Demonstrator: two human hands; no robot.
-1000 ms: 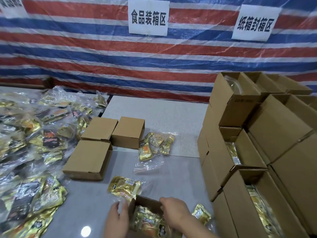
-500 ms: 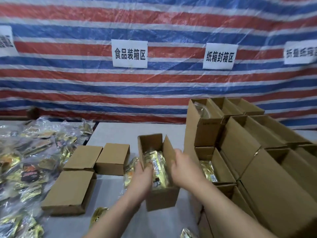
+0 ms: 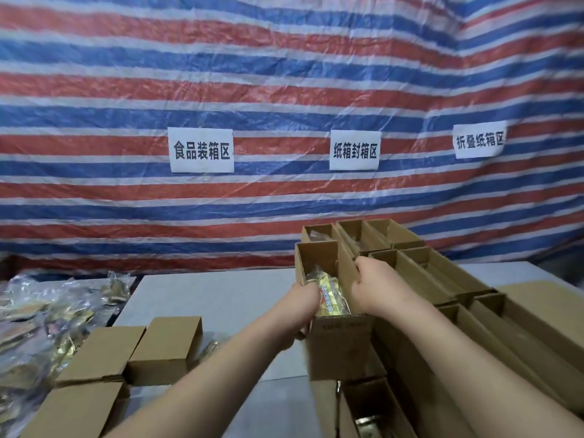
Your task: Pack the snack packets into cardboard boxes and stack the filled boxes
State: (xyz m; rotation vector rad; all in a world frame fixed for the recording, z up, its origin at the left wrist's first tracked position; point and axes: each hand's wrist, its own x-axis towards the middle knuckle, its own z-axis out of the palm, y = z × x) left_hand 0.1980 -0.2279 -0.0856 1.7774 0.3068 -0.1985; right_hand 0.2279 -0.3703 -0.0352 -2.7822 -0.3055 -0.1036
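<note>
Holding: open cardboard box [image 3: 339, 343] gripped by L hand [image 3: 303, 300] & R hand [image 3: 374, 284], one each side.
Contents: yellow snack packet [image 3: 330, 295].
Position: box beside stack of filled boxes [image 3: 442, 279].

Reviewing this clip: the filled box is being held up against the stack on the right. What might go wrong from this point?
1. The held box is open-topped, and a snack packet stands above its rim; tilting might spill it.
2. The stack of boxes is also open-topped, so the held box may land on thin rims and sit crooked or topple.
3. The left hand and right hand grip only the upper walls, so the cardboard might flex and slip.
</note>
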